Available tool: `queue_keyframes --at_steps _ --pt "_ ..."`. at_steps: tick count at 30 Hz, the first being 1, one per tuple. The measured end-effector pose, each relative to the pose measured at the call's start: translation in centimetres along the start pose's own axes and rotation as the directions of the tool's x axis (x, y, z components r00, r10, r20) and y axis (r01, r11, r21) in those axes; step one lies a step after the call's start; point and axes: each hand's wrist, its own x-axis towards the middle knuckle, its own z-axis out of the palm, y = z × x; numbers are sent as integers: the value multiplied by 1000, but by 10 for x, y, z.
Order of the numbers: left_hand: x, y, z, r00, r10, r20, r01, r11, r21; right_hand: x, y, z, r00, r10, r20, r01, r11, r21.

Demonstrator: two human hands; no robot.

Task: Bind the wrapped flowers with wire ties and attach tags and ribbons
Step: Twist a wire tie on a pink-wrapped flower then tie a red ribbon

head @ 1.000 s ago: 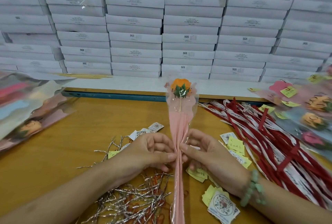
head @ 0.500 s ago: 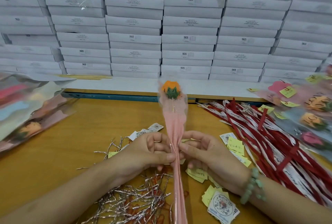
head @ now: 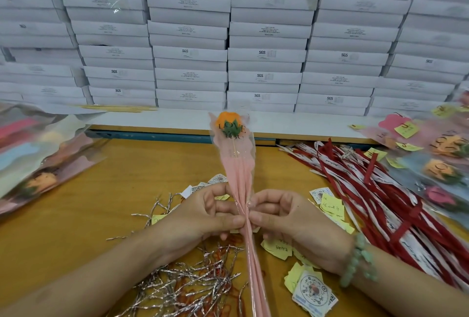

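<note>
Dozens of flat white cardboard boxes [head: 266,55] are standing stacked in columns along the far edge of the yellow wooden table [head: 88,215]. Long red and white ribbons [head: 380,189] are lying heaped toward the table's right edge, and a pile of plastic-sleeved flowers [head: 441,159] is resting at the far right corner. Another pile of sleeved flowers [head: 38,159] is lying at the left edge. Thin silver wire ties [head: 187,283] are sprawling in a tangle at the near edge. Small yellow paper notes [head: 332,206] and white printed tags [head: 313,291] are lying scattered between the ribbons and the wire ties.

Above the table's middle, a single orange flower in a pink and clear plastic sleeve [head: 237,169] is standing nearly upright, its tail running down past the near edge. The left hand [head: 200,217] and the right hand [head: 291,220] are meeting at the sleeve's narrow waist, both pinching it between thumb and curled fingers, thumb tips almost touching. A green bead bracelet [head: 357,260] is sitting on the right wrist.
</note>
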Motion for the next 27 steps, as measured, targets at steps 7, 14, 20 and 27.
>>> queue_keyframes --at_steps 7,14,20,27 --pt "0 -1 0 999 26 25 -25 999 -34 -3 0 6 995 -85 -56 78 990 -117" --pt "0 -1 -1 1000 1 21 -1 1000 -12 -2 1 6 975 -149 -168 110 969 -219" --pt "0 0 -2 1000 0 23 2 996 -85 -5 0 9 901 -389 -191 235 808 -540" --pt "1 0 0 999 -30 28 31 998 -58 -21 -4 41 705 -584 402 482 -21 -876"
